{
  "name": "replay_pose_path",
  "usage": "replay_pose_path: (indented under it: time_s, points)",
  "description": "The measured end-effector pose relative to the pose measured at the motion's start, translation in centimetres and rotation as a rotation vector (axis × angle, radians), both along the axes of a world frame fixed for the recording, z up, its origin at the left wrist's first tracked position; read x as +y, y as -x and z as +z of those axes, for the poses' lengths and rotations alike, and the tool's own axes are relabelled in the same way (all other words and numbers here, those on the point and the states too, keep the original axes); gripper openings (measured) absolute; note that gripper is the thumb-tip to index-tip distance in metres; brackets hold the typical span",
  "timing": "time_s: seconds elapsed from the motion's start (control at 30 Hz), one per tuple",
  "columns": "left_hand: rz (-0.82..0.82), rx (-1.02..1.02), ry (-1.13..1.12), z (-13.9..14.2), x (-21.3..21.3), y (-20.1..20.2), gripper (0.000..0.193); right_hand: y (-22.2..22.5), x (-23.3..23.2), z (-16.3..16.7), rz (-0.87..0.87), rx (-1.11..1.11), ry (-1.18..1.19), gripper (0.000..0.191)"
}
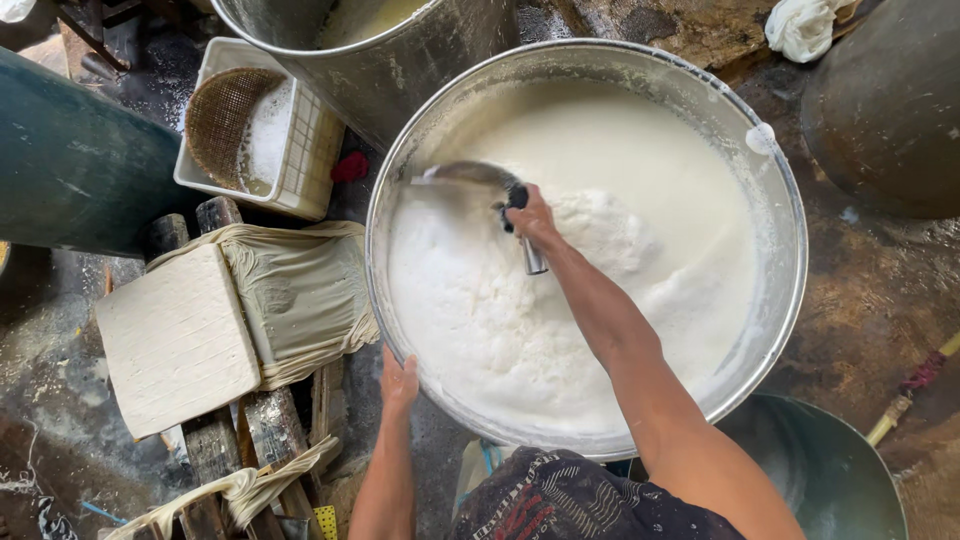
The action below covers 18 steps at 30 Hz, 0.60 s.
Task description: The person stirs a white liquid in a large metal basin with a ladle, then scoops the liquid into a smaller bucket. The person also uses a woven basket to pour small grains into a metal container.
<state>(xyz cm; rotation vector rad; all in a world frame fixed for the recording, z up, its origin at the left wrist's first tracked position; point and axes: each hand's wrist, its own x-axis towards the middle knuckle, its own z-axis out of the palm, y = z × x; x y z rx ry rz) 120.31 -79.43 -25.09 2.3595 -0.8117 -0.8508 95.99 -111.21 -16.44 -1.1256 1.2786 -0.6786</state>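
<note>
My right hand [528,215] is wrapped tight around the handle of a metal ladle [478,180], whose bowl lies on the foam toward the far left side of the big metal basin [790,250]. The basin is full of white frothy liquid [560,290], heaped foam on the near left, smoother liquid toward the far right, so there is open room across that far right half. My left hand [398,378] rests flat, fingers loose and holding nothing, on the basin's near left rim.

Just left of the basin, on wooden beams [215,445] over the wet floor [880,300], sits a flat white block [175,340] beside folded cloth [300,290]; the gap between cloth and rim is narrow. Beyond it stands a white crate [315,150] with a woven basket [220,120] inside. A steel pot [400,60] crowds the basin's far left edge, seemingly touching it. A dark round vessel [885,110] stands at the far right, apart from the rim.
</note>
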Motion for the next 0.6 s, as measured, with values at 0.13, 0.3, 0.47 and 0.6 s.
replay_pose_path:
  time_s: [0.13,0.3,0.47,0.6]
  points:
    - [-0.02,-0.021,-0.034,0.9,-0.1,0.4,0.078,0.5,0.6,-0.8,0.301,0.5,0.349,0.078]
    - [0.004,-0.014,-0.205,2.3,-0.4,0.9,0.081,3.5,3.5,-1.0,0.366,0.637,0.31,0.077]
    - [-0.07,-0.019,-0.017,2.6,-0.1,0.6,0.08,6.9,7.0,0.0,0.328,0.752,0.266,0.072]
    - [-0.134,0.082,0.099,3.0,0.0,0.2,0.067,9.7,10.2,0.7,0.202,0.852,0.208,0.068]
